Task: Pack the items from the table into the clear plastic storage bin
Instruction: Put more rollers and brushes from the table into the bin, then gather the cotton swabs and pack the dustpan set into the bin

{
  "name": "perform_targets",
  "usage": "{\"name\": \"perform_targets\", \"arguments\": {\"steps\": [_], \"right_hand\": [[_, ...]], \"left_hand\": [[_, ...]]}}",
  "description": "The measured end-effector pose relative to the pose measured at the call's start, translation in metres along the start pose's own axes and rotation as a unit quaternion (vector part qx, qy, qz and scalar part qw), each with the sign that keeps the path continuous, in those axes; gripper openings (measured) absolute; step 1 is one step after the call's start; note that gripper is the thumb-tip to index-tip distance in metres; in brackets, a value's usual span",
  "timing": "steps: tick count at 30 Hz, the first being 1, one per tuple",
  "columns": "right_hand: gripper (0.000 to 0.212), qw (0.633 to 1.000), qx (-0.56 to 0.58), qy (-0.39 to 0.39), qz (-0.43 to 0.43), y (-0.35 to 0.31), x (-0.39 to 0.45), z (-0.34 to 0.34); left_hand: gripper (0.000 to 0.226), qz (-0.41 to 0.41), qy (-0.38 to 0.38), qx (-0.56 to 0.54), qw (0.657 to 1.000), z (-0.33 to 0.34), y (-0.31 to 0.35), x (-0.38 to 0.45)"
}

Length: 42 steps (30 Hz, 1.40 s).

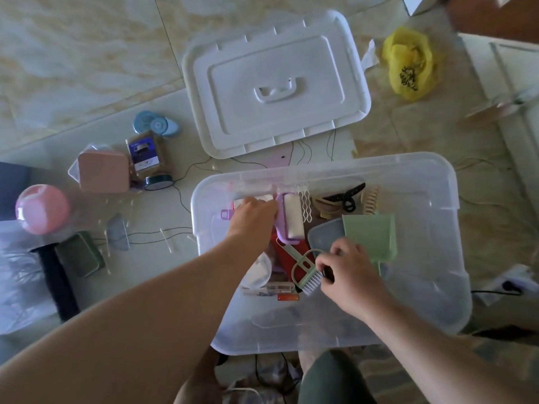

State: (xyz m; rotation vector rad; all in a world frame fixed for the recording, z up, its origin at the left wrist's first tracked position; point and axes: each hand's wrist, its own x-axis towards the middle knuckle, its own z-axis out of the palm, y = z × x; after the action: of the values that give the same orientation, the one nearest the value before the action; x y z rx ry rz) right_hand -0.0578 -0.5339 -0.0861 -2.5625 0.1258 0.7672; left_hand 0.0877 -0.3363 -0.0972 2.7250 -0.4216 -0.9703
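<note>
Crumpled yellow plastic bag [409, 64] on the tiled floor [73, 53], near a white cabinet [507, 91].

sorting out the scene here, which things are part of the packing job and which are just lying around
Part of the job:
clear bin
left hand at the purple roller
right hand on the green brush
pink box, pink ball, blue tape holder, still outside

Just lying about:
yellow bag
white lid, off the bin
</note>
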Motion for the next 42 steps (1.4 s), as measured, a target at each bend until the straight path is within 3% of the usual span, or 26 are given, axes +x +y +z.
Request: {"name": "perform_targets", "arguments": {"steps": [5, 8, 12, 14, 16, 18, 21, 25, 28, 32, 37, 42], "right_hand": [[0.02, 0.999, 0.023, 0.039, 0.01, -0.007, 0.019, -0.02], [0.026, 0.997, 0.04, 0.061, 0.003, -0.018, 0.035, -0.032], [0.046, 0.992, 0.059, 0.11, 0.005, -0.039, 0.058, -0.042], [0.049, 0.989, 0.064, 0.134, -0.015, -0.052, 0.069, -0.044], [0.053, 0.99, 0.069, 0.124, -0.024, -0.066, 0.082, -0.04], [0.054, 0.992, 0.067, 0.106, -0.03, -0.08, 0.097, -0.031], [0.035, 0.993, 0.067, 0.083, -0.056, -0.103, 0.116, -0.006], [0.029, 0.993, 0.046, 0.099, -0.043, -0.118, 0.126, 0.027], [0.039, 0.989, 0.054, 0.129, -0.04, -0.116, 0.122, 0.037], [0.022, 0.978, 0.07, 0.178, -0.08, -0.12, 0.106, 0.028], [0.023, 0.95, 0.107, 0.262, -0.135, -0.159, 0.08, -0.015], [0.016, 0.923, 0.183, 0.244, -0.234, -0.259, 0.07, -0.033]], "left_hand": [[0.029, 0.026, 0.044, -0.009, 0.999, 0.011, -0.005, 0.001], [0.043, 0.016, -0.014, -0.033, 0.999, 0.016, -0.008, -0.006], [0.069, 0.093, -0.064, 0.023, 0.993, 0.024, -0.009, -0.019], [0.066, 0.067, -0.077, 0.022, 0.994, 0.022, -0.008, -0.025], [0.048, 0.02, -0.082, 0.038, 0.996, 0.011, -0.005, -0.032], [0.031, 0.002, -0.059, 0.079, 0.995, -0.01, -0.004, -0.047], [0.028, 0.091, 0.009, 0.093, 0.991, -0.035, -0.014, -0.077], [0.03, 0.177, 0.192, 0.006, 0.965, -0.035, -0.051, -0.107], [0.032, 0.13, 0.278, -0.014, 0.952, -0.034, -0.072, -0.121], [0.038, 0.045, 0.273, -0.072, 0.958, -0.023, -0.099, -0.131], [0.035, -0.092, 0.186, -0.151, 0.966, 0.009, -0.15, -0.147], [0.04, -0.227, 0.018, -0.119, 0.966, 0.029, -0.227, -0.17]]}}
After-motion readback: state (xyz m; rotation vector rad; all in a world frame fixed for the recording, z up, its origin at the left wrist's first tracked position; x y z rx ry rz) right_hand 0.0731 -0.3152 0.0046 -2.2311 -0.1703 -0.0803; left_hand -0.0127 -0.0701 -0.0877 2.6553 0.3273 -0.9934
